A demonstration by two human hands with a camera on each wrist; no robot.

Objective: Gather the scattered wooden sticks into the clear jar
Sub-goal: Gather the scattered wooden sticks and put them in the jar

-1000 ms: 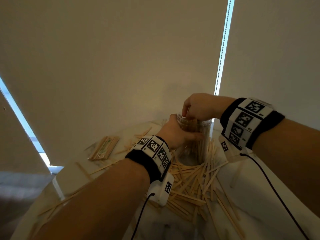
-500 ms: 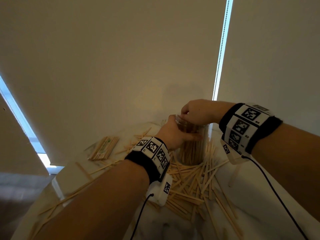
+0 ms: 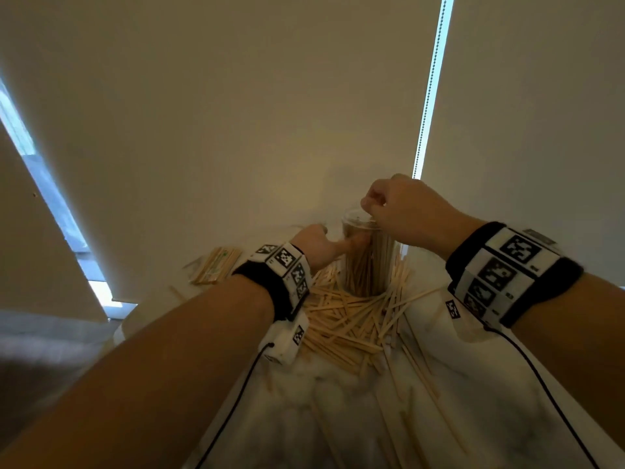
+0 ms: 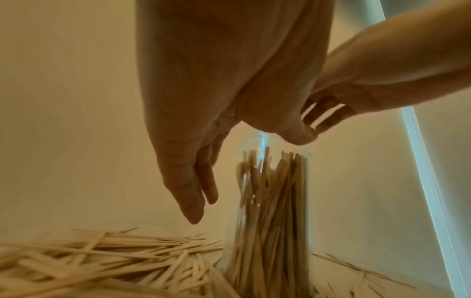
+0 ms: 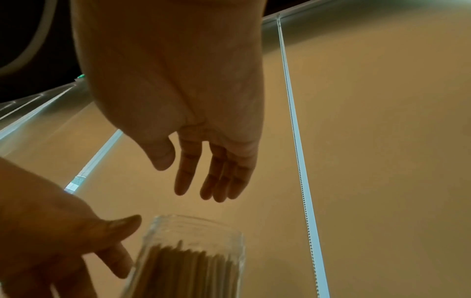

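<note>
The clear jar (image 3: 368,262) stands upright on the white table (image 3: 338,418), packed with wooden sticks nearly to its rim. Many loose sticks (image 3: 351,319) lie heaped around its base, mostly in front. My left hand (image 3: 318,245) is just left of the jar with straight fingers (image 4: 193,191) off the glass and the thumb near the upper wall. My right hand (image 3: 389,208) hovers above the jar mouth. In the right wrist view its fingers (image 5: 216,181) hang relaxed and empty over the jar (image 5: 188,258).
A tidy bundle of sticks (image 3: 216,265) lies at the far left of the table. Single sticks trail toward me on the right (image 3: 419,367). Roller blinds rise close behind the jar, with a bead chain (image 3: 429,89) hanging at the right. The table's left edge (image 3: 128,319) curves away.
My left hand has let go of the jar and opened to its left. My right hand has lifted off the jar mouth, and its fingers now hang empty.
</note>
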